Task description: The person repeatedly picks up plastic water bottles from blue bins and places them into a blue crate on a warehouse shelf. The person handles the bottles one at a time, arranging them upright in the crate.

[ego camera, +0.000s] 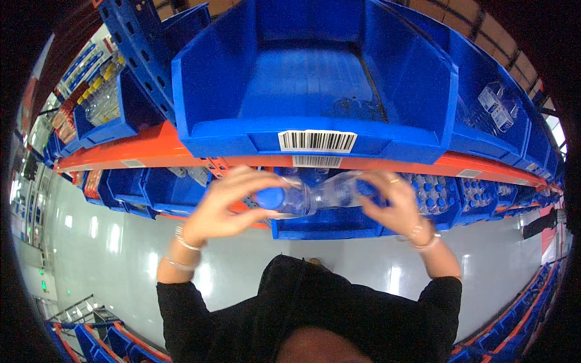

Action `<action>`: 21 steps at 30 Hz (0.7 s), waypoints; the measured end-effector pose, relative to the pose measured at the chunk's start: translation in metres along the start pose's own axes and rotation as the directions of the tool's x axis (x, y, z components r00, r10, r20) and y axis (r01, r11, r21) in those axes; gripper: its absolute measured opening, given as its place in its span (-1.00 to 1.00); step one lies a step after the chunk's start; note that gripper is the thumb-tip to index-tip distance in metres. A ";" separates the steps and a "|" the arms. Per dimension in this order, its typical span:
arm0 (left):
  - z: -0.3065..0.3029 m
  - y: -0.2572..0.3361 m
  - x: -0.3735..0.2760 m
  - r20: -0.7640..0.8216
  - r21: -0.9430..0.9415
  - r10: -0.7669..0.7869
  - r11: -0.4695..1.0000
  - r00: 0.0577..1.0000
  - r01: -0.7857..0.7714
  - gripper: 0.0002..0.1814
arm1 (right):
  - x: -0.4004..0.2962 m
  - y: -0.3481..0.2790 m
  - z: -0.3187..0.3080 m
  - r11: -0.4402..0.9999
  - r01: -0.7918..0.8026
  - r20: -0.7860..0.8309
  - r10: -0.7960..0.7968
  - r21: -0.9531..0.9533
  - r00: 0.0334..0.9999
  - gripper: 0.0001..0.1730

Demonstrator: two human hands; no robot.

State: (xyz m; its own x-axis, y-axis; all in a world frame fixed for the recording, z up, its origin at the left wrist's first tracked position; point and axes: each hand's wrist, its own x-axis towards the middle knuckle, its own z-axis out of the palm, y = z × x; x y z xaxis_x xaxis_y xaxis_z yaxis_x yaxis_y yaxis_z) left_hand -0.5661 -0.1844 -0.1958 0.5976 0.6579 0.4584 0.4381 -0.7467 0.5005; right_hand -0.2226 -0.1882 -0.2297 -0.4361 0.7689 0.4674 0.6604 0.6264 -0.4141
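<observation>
My left hand (pixel 227 204) grips a clear plastic bottle (pixel 292 204) near its blue cap (pixel 270 198), with the cap end towards the palm. Opposite it, my right hand (pixel 395 199) has its fingers around a second clear bottle (pixel 338 190), whose blue cap end is partly covered by the fingers. The two bottles lie on their sides, end towards end; motion blur hides whether they touch. Both are just below the front lip of a large blue plastic bin (pixel 313 86) with a barcode label (pixel 317 141) on its front.
An orange shelf beam (pixel 154 147) runs under the upper bins. Below it, a lower blue bin (pixel 327 229) and a bin of blue-capped bottles (pixel 429 193) face me. Clear packages (pixel 497 109) lie in the right bin; yellow-capped bottles (pixel 102 93) stand left, beyond a blue upright (pixel 140 54).
</observation>
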 end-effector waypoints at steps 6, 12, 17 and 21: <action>-0.104 0.042 0.028 -0.668 0.010 0.251 0.944 0.700 -0.329 -0.24 | 0.005 -0.025 -0.124 0.958 0.246 -0.502 -0.142 0.146 0.853 -0.48; -0.179 0.060 0.088 -0.809 -0.050 0.164 0.937 0.565 -0.344 -0.54 | 0.064 -0.025 -0.206 0.964 0.207 -0.812 -0.253 -0.167 0.526 -0.57; -0.160 0.066 0.138 -0.580 0.172 0.410 0.906 0.704 -0.386 -0.62 | 0.153 -0.049 -0.179 0.912 0.408 -0.805 -0.278 -0.050 0.523 -0.59; -0.153 0.049 0.148 -0.512 0.070 0.224 0.973 0.829 -0.220 -0.69 | 0.203 -0.075 -0.132 0.788 0.586 -0.574 -0.396 0.188 0.717 -0.65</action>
State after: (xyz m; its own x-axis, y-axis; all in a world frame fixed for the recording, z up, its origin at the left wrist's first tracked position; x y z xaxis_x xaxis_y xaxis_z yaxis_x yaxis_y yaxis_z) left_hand -0.5586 -0.1089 0.0089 0.2496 0.4282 0.8685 0.3422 -0.8781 0.3345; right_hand -0.2802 -0.0959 -0.0010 -0.2230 0.2297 0.9474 0.1504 0.9683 -0.1994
